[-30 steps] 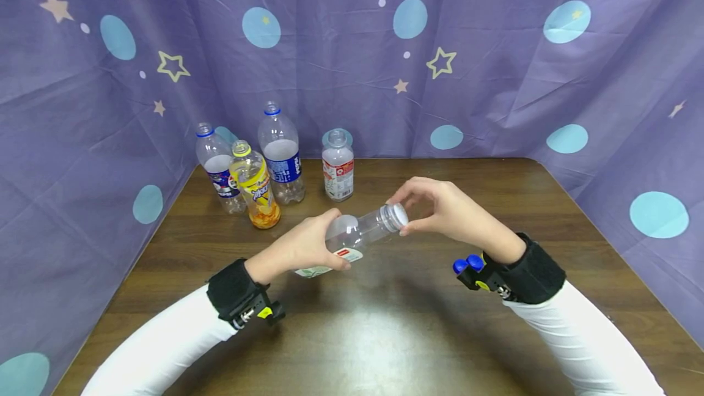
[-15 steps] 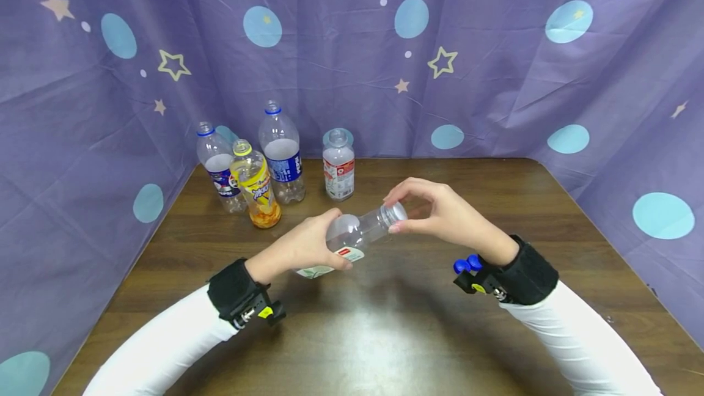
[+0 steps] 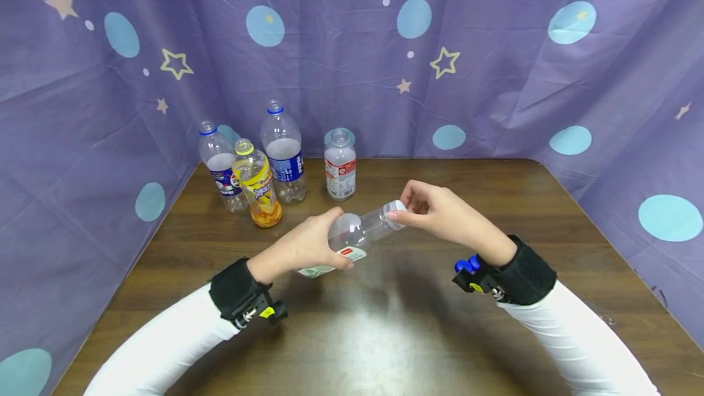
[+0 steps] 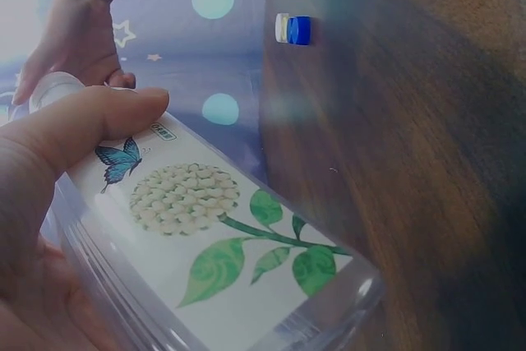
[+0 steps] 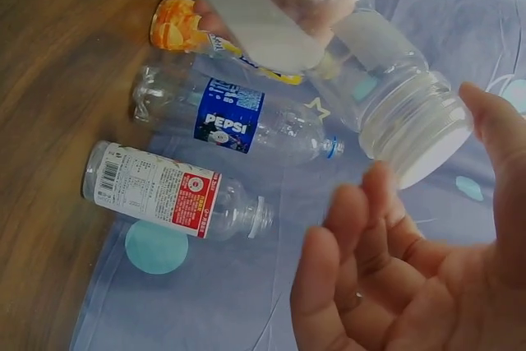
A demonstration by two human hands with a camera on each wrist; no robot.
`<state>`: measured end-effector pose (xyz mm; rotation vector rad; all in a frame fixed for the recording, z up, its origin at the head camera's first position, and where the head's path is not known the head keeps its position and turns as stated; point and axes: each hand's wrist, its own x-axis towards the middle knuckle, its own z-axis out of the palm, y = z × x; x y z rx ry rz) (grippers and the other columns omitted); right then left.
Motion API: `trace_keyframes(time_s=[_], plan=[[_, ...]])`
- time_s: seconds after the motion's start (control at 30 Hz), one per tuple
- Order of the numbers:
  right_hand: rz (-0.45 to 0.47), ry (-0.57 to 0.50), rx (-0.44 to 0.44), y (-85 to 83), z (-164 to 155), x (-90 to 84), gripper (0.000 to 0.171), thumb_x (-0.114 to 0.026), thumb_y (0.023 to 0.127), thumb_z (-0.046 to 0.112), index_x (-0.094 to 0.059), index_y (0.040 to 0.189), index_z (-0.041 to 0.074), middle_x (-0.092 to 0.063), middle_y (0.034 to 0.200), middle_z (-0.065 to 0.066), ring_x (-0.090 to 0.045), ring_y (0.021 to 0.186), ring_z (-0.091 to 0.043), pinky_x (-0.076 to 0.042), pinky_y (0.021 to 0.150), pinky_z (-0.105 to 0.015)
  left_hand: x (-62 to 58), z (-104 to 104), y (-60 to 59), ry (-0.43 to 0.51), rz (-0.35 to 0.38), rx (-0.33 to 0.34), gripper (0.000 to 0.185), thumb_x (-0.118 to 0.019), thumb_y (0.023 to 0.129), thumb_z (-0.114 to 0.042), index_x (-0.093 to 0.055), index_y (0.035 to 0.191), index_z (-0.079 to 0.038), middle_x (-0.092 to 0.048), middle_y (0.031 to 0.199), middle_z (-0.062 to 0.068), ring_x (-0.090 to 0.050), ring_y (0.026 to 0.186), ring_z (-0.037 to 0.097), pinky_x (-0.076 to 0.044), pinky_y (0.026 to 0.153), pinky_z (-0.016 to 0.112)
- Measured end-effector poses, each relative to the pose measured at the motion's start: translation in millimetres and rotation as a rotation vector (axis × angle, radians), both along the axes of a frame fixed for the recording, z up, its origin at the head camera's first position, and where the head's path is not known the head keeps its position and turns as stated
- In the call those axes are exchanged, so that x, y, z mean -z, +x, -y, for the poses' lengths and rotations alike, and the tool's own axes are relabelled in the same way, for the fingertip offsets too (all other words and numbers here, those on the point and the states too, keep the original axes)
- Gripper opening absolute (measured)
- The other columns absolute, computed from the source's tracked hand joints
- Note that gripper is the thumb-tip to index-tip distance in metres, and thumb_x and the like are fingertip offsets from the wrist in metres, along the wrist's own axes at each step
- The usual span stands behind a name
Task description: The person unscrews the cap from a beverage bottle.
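My left hand point(image 3: 310, 242) grips a clear plastic bottle point(image 3: 348, 232) round its body, tilted with the neck up and to the right. Its label point(image 4: 185, 199), seen in the left wrist view, carries a white flower and a butterfly. A white cap point(image 3: 397, 206) sits on the bottle's mouth. My right hand point(image 3: 440, 211) is at the cap, thumb beside it. In the right wrist view the loosely bent fingers point(image 5: 316, 273) stand slightly off the cap, and the thumb lies at its other side; whether the thumb touches it is hard to tell.
Uncapped bottles stand at the back left: two with blue Pepsi labels point(image 3: 286, 167) point(image 3: 222, 179), and a yellow-labelled one point(image 3: 258, 191) with orange at its base. A red-and-white labelled bottle point(image 3: 341, 170) is to their right. Blue caps point(image 3: 467, 263) lie beside the right wrist. A purple curtain point(image 3: 495, 78) borders the table.
The right hand's fingers have come off the cap and drawn back, after pinching it half a second ago. The left hand and bottle have hardly moved.
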<state>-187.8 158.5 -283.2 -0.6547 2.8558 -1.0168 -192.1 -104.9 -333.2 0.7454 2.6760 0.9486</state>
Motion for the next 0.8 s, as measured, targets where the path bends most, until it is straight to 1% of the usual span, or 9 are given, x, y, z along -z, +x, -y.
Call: trace_keyframes(time_s=[0.07, 0.17, 0.33, 0.4, 0.47, 0.57, 0.67, 0.8], plan=[[-0.009, -0.003, -0.01, 0.4, 0.3, -0.3, 0.029, -0.074, 0.083, 0.039, -0.057, 0.088, 0.016, -0.059, 0.071, 0.003, -0.053, 0.064, -0.015, -0.042, 0.056, -0.027, 0.0, 0.1, -0.1, 0.001, 0.004, 0.0, 0.07, -0.087, 0.062, -0.031, -0.051, 0.119, -0.011, -0.067, 0.105, 0.013, -0.063, 0.088, 0.023, -0.051, 0.075, 0.036], [-0.018, -0.023, -0.045, 0.5, -0.6, -0.6, 0.029, -0.076, 0.082, 0.036, -0.056, 0.089, 0.016, -0.058, 0.071, 0.003, -0.053, 0.064, -0.014, -0.043, 0.056, -0.026, 0.3, 0.5, -0.3, -0.004, 0.001, 0.003, 0.071, -0.087, 0.062, -0.031, -0.051, 0.119, -0.011, -0.067, 0.105, 0.012, -0.063, 0.088, 0.022, -0.051, 0.075, 0.036], [-0.009, -0.088, -0.126, 0.1, -3.8, -0.1, 0.033, -0.081, 0.078, 0.028, -0.058, 0.098, 0.015, -0.063, 0.079, 0.001, -0.061, 0.072, -0.014, -0.052, 0.065, -0.026, 1.8, 1.6, -1.5, -0.021, -0.012, -0.004, 0.071, -0.087, 0.062, -0.032, -0.051, 0.119, -0.011, -0.066, 0.102, 0.008, -0.062, 0.086, 0.019, -0.052, 0.075, 0.035], [-0.006, -0.111, -0.148, 0.0, -4.7, 0.6, 0.036, -0.082, 0.076, 0.026, -0.059, 0.101, 0.015, -0.066, 0.083, 0.001, -0.064, 0.076, -0.013, -0.055, 0.07, -0.027, 2.8, 2.1, -2.1, -0.027, -0.015, -0.006, 0.071, -0.088, 0.062, -0.032, -0.051, 0.119, -0.011, -0.066, 0.101, 0.006, -0.062, 0.086, 0.018, -0.052, 0.075, 0.035], [-0.013, -0.134, -0.167, 0.0, -5.1, 1.5, 0.039, -0.083, 0.074, 0.022, -0.061, 0.104, 0.015, -0.068, 0.087, 0.001, -0.066, 0.08, -0.013, -0.056, 0.071, -0.028, 3.5, 2.5, -2.8, -0.033, -0.016, -0.005, 0.071, -0.088, 0.062, -0.032, -0.051, 0.118, -0.01, -0.066, 0.102, 0.006, -0.062, 0.087, 0.018, -0.052, 0.076, 0.035], [-0.046, -0.182, -0.205, -0.3, -4.8, 2.5, 0.042, -0.085, 0.07, 0.014, -0.064, 0.106, 0.013, -0.068, 0.097, -0.002, -0.068, 0.082, -0.014, -0.057, 0.071, -0.028, 4.3, 3.2, -4.2, -0.038, -0.018, 0.0, 0.072, -0.088, 0.061, -0.033, -0.051, 0.118, -0.01, -0.066, 0.102, 0.007, -0.062, 0.087, 0.019, -0.052, 0.076, 0.036], [-0.091, -0.248, -0.259, -1.1, -3.8, 3.9, 0.043, -0.085, 0.067, 0.003, -0.066, 0.106, 0.008, -0.066, 0.105, -0.005, -0.068, 0.084, -0.015, -0.057, 0.073, -0.028, 4.1, 3.9, -5.8, -0.038, -0.012, 0.002, 0.073, -0.088, 0.061, -0.033, -0.051, 0.119, -0.009, -0.065, 0.104, 0.007, -0.062, 0.088, 0.019, -0.052, 0.077, 0.036], [-0.155, -0.312, -0.324, -3.4, -3.4, 6.9, 0.041, -0.081, 0.068, -0.007, -0.068, 0.105, 0.004, -0.062, 0.108, -0.008, -0.064, 0.094, -0.012, -0.057, 0.078, -0.029, 2.3, 5.0, -7.6, -0.028, 0.0, 0.006, 0.074, -0.088, 0.061, -0.033, -0.051, 0.12, -0.009, -0.065, 0.104, 0.007, -0.062, 0.088, 0.019, -0.052, 0.077, 0.036]])
